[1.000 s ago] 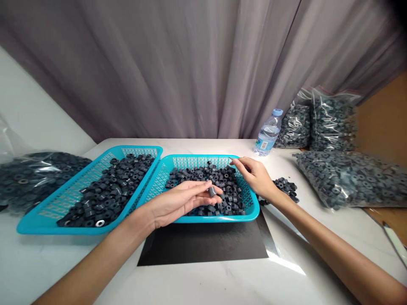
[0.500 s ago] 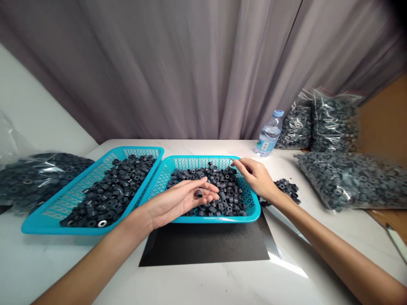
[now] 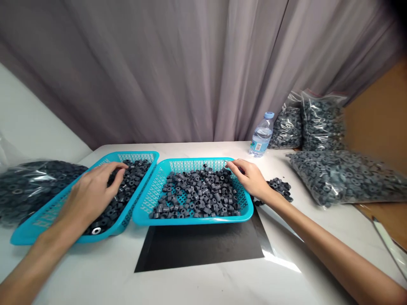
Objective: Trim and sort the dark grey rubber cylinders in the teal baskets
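Note:
My left hand (image 3: pixel 95 186) is over the left blue basket (image 3: pixel 47 218), palm down, fingers curved and thumb a little apart, at the dark grey ring-shaped pieces (image 3: pixel 135 173) inside. Its other fingertips are hidden. My right hand (image 3: pixel 249 176) rests at the far right corner of the second blue basket (image 3: pixel 193 221). Its thumb and fingers are closed on a thin pointed tool (image 3: pixel 226 161), of which only the tip shows. Many short dark grey tubes (image 3: pixel 206 190) lie loose in this basket, with some of the lattice floor visible between them.
A black mat (image 3: pixel 200 248) lies under the second basket. A small heap of pieces (image 3: pixel 280 188) sits to its right. Behind stands a water bottle (image 3: pixel 261 137). Filled clear bags (image 3: pixel 346 178) are at the right, another bag (image 3: pixel 34 182) at the left. One pale ring (image 3: pixel 96 231) stands out.
My left hand has swung left from above the second basket, where it was open with a tube at its fingers, to the left basket. My right hand keeps its place at the corner.

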The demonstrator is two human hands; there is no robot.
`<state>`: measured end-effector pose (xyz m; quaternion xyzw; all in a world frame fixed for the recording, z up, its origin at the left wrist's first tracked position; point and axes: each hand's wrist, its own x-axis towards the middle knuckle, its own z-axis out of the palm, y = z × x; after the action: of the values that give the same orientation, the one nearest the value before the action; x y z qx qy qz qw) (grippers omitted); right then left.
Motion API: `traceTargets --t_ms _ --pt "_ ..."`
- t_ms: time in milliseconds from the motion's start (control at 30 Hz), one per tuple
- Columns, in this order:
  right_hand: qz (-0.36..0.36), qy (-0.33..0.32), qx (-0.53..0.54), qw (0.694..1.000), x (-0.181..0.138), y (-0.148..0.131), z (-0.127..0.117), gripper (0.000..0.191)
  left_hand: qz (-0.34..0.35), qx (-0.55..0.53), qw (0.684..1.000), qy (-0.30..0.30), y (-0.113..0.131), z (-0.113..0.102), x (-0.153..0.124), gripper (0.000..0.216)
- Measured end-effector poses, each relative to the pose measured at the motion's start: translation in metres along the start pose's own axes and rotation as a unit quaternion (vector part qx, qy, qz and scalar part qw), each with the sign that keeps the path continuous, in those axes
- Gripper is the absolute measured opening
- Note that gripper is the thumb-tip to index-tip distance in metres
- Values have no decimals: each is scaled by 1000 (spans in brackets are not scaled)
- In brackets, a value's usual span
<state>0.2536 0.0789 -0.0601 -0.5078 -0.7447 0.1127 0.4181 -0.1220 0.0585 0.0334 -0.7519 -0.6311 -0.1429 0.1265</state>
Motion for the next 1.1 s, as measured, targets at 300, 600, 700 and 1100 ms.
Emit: traceTargets --t_ms 300,600,700,1100 --pt "-2 -3 -6 1000 1 1 0 45 288 -240 917 -138 145 24 29 18" --pt "3 -17 -30 999 5 -2 -3 46 147 -197 949 -199 195 44 25 35" --pt "2 -13 -31 999 6 -1 -3 47 143 -206 945 -210 196 48 24 27" --pt "0 -19 -38 999 7 -1 -4 44 142 -479 823 -271 166 37 38 19"
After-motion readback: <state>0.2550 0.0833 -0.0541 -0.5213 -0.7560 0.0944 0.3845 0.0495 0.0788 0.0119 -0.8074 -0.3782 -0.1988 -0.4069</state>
